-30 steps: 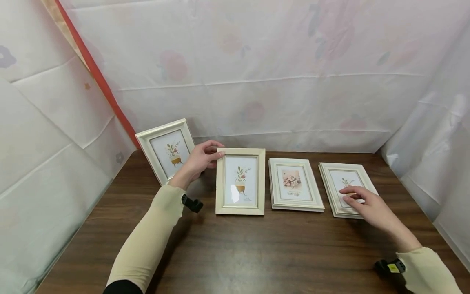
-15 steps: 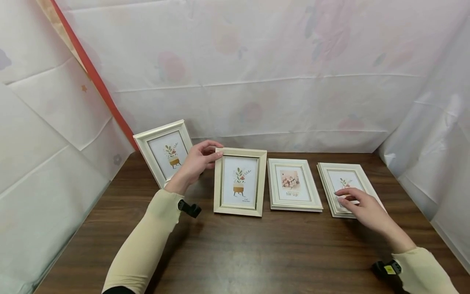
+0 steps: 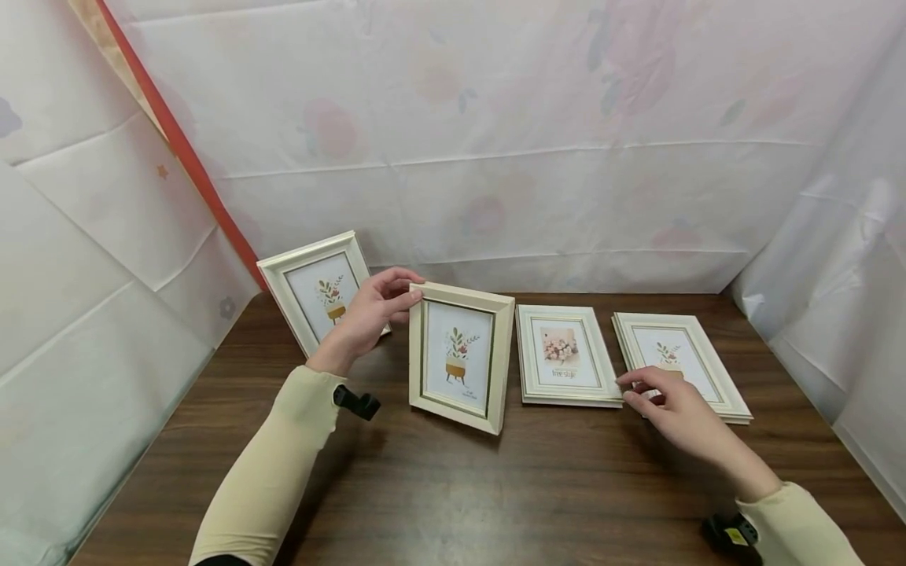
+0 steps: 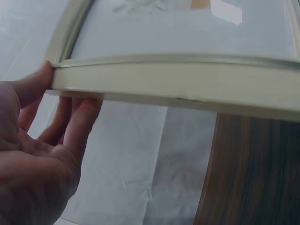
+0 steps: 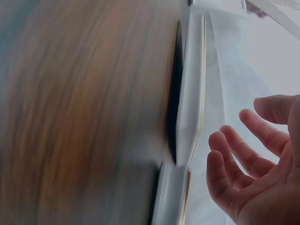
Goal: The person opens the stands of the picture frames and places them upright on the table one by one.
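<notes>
A cream picture frame (image 3: 458, 358) with a potted-plant print is tilted up from the table. My left hand (image 3: 364, 318) pinches its upper left corner, thumb in front and fingers behind. The left wrist view shows that same hand (image 4: 51, 126) gripping the corner of the frame (image 4: 154, 79). With fingers loosely bent, my right hand (image 3: 668, 405) hovers over the gap between a frame with a pink flower picture (image 3: 566, 354) and another plant-print frame (image 3: 697, 362). Nothing is between its fingers; the right hand (image 5: 258, 159) appears apart from the frames in the right wrist view.
Another plant-print frame (image 3: 325, 291) stands leaning at the back left, behind my left hand. The brown wooden table (image 3: 453, 495) extends toward me. White patterned cloth (image 3: 495, 141) hangs behind and at both sides, with a red strip (image 3: 180, 145) at left.
My left hand has tilted and turned the held frame, its lower right corner swinging nearer to me. My right hand has moved left from over the rightmost frame. The other frames stay put.
</notes>
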Tool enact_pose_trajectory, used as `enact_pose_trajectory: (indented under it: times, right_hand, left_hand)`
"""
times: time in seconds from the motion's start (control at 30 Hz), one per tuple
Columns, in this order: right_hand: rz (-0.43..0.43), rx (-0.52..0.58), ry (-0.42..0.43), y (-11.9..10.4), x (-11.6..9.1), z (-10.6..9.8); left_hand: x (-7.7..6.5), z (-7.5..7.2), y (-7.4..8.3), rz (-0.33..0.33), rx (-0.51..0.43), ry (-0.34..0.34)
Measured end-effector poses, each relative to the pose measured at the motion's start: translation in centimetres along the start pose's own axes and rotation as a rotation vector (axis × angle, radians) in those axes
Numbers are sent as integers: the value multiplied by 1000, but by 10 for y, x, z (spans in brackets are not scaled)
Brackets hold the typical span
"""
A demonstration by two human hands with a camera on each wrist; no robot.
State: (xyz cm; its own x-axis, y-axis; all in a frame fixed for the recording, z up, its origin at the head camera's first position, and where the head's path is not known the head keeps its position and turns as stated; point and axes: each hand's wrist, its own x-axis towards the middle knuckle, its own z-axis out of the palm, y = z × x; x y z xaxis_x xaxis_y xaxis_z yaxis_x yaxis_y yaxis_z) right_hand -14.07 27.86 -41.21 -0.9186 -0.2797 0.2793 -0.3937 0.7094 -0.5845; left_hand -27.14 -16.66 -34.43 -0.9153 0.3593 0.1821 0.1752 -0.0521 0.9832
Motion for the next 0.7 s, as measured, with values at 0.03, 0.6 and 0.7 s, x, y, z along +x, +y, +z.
enact_pose_trajectory:
  times: [0.03,0.6,0.7]
  right_hand:
    - [-13,4,-3,-2,0,2]
    - [-218,135,-70,-40,-3,37]
    - [-222,164,-90,-45,-3,42]
  left_hand:
    - [0,0,1,9,-16,-6]
    - [-3,4,2,203,-378,-204]
    - [-2,8,1,231,-436,-260]
